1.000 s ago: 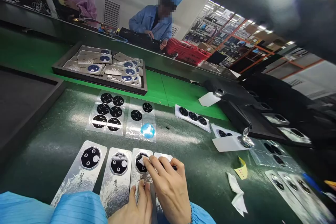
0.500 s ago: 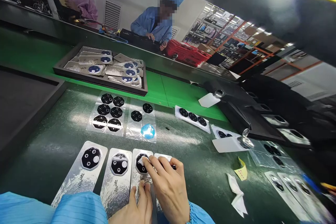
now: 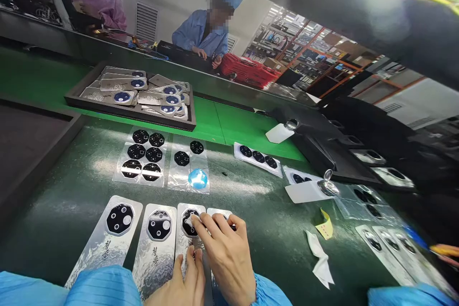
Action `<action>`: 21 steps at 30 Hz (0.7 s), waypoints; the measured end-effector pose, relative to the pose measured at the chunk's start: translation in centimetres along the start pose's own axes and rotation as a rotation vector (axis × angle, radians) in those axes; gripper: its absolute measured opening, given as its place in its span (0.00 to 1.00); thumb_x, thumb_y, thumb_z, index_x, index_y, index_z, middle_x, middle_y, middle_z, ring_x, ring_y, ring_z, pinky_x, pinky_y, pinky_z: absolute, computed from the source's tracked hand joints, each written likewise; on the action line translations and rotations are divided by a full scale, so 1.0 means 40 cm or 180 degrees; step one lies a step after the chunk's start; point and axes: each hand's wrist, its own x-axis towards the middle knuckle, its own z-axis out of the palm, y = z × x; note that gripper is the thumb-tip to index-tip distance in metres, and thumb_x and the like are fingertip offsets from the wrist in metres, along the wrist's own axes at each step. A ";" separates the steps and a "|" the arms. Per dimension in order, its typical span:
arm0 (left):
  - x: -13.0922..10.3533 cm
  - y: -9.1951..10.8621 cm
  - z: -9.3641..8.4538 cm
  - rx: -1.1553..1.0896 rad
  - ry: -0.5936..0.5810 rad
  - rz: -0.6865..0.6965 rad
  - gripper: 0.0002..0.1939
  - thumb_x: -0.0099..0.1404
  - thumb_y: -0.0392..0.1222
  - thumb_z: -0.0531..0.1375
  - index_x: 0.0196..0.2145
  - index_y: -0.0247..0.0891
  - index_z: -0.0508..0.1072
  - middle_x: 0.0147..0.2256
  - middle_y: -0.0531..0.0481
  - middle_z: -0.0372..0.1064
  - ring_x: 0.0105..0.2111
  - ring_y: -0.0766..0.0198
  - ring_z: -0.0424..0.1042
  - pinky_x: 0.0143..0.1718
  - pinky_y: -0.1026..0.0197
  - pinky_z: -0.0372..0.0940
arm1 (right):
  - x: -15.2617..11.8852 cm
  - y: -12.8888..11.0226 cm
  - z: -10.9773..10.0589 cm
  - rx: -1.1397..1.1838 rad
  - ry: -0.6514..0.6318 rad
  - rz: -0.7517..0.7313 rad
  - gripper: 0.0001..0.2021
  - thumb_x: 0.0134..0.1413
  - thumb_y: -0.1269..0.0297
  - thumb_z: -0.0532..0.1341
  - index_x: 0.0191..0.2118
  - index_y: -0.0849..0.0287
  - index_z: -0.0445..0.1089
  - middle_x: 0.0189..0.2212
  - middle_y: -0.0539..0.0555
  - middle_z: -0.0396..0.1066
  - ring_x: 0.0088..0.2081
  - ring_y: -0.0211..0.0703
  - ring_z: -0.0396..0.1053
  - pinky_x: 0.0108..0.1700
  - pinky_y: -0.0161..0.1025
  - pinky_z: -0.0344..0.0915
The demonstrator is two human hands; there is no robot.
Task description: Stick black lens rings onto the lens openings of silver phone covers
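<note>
Four silvery metal panels lie in a row before me, each long and rounded at the corners. The left panel [image 3: 96,248] and the second panel [image 3: 152,258] show black octagonal plates with round holes. On the third panel [image 3: 183,243], my right hand [image 3: 227,253] presses a small white wipe [image 3: 189,221] against the black octagonal plate [image 3: 186,229]. This hand partly covers the fourth panel [image 3: 213,211]. My left hand [image 3: 182,279] rests its outstretched fingers on the lower part of the third panel.
Beyond the panels lie clear sheets [image 3: 116,172] with black octagonal stickers and a blue disc [image 3: 198,179]. A dark tray [image 3: 129,117] holds piled panels. To the right are a crumpled white paper [image 3: 319,258], a yellow slip [image 3: 324,224] and a blue sleeve [image 3: 405,296]. Two people sit opposite.
The view has shifted slightly. My right hand stays on the third panel's plate with the wipe, and my left hand remains below it. A blue sleeve has appeared at the bottom right.
</note>
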 end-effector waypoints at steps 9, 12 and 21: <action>0.003 -0.014 -0.009 0.0009 0.0042 0.0031 0.21 0.73 0.38 0.51 0.60 0.29 0.66 0.55 0.34 0.70 0.54 0.55 0.70 0.46 0.57 0.65 | 0.002 -0.002 -0.001 0.0162 -0.0024 0.0129 0.15 0.64 0.79 0.49 0.46 0.60 0.70 0.35 0.53 0.74 0.36 0.43 0.64 0.45 0.46 0.51; 0.001 -0.025 -0.008 0.0134 0.0154 0.0121 0.21 0.73 0.39 0.50 0.59 0.30 0.68 0.54 0.36 0.71 0.52 0.56 0.70 0.46 0.58 0.63 | 0.005 0.003 0.004 0.0238 0.0000 0.0139 0.14 0.65 0.77 0.51 0.46 0.59 0.71 0.36 0.53 0.74 0.36 0.43 0.65 0.44 0.45 0.51; 0.029 -0.065 -0.069 0.0278 0.0395 0.0464 0.19 0.73 0.41 0.49 0.53 0.35 0.74 0.51 0.43 0.70 0.51 0.57 0.67 0.47 0.56 0.58 | -0.009 0.032 -0.061 0.0534 0.0237 0.0742 0.14 0.70 0.70 0.49 0.45 0.54 0.72 0.35 0.50 0.75 0.35 0.41 0.66 0.42 0.44 0.50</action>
